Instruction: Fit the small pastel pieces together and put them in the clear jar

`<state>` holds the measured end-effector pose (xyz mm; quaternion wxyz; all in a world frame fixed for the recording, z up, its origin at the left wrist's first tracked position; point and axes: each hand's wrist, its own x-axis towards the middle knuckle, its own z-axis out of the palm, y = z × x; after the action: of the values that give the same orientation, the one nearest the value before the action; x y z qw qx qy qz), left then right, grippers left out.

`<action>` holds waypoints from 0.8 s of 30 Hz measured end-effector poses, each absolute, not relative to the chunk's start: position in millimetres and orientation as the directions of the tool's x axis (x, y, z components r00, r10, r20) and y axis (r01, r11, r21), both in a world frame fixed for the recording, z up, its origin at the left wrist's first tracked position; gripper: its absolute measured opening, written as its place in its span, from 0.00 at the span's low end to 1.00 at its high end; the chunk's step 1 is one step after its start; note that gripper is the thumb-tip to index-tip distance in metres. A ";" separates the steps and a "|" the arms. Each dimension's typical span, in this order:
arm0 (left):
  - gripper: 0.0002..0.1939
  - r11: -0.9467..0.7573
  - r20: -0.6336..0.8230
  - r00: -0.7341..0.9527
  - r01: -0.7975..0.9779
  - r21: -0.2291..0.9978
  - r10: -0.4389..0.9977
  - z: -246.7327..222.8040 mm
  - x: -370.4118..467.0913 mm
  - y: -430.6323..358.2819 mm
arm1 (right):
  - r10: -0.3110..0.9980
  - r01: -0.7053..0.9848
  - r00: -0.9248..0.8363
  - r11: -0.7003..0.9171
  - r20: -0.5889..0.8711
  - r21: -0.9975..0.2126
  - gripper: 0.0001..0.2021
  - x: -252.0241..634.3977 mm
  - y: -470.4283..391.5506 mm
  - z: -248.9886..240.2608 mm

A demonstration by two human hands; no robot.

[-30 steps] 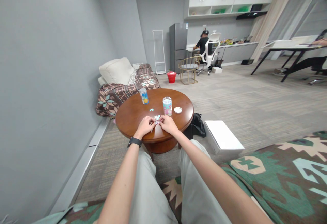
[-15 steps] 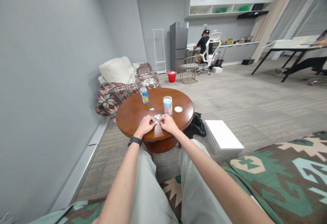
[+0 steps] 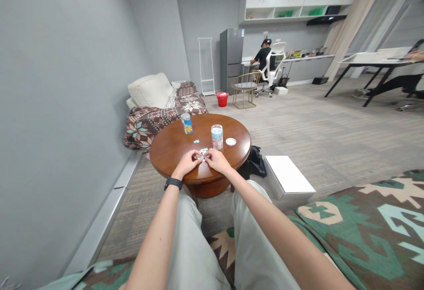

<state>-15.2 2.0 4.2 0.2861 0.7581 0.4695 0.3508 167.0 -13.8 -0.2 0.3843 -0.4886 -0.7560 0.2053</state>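
- Brown polished wood forms the round table (image 3: 168, 148); a few small jigsaw-like pieces (image 3: 203, 159) lie near the middle of its near edge.
- Left hand (image 3: 187, 162): fingers curled, thumb and fingertips brought in to those pieces. Clamped on one or merely touching — too small to tell.
- Right hand (image 3: 217, 159): fingers bent inward, tips at the same pieces from the other side; again I cannot tell whether anything is pinched. Fingertips of the two come close together, with the pieces between.
- With bits this thin, I'd steady one flat on the wood and let the opposite fingertips nudge its neighbour. Press down lightly; squeezing sideways could make them buckle or spring away.
- Wrists low and supported at the near edge should make small turns easier.
- A loose pile (image 3: 205, 150) sits just beyond the fingers — lift knuckles over it rather than sweep through.
- Mind the printed jar (image 3: 217, 137), upright just past the right knuckles; a white lid (image 3: 231, 141) lies flat beside it, towards the right edge.
- Less in the way: a small cluster (image 3: 196, 141) farther in, and a blue can (image 3: 187, 124) upright towards the far left edge.
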 end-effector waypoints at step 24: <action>0.08 -0.360 0.288 0.229 0.414 0.836 0.930 1.0 -18.9 7.0 | 0.904 0.580 -0.215 0.422 0.369 -0.696 0.05 165.8 -10.1 -5.1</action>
<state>-18.9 7.0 1.0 0.3164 0.7171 0.4688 0.4074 165.8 -10.1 -5.1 0.3845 -0.4945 -0.7505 0.2106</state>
